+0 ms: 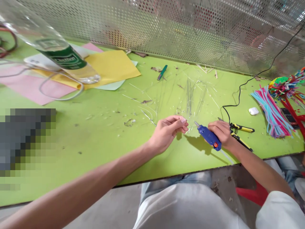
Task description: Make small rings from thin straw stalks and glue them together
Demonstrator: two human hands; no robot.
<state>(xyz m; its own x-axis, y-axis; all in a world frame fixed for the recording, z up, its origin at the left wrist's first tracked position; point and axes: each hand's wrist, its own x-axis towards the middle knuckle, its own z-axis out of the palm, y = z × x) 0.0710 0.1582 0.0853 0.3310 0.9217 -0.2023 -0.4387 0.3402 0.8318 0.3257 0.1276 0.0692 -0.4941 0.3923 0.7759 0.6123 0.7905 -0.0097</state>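
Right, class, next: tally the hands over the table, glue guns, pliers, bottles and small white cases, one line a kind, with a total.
Hands: 2 (left hand, right hand)
Glue gun: 1
Pliers: 1
Bottle: 1
Small white case: 1
Total: 6

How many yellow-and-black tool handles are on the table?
2. One handle sticks out right of the right grip; the other handle lies nearer the front of the table. More could hide behind that grip.
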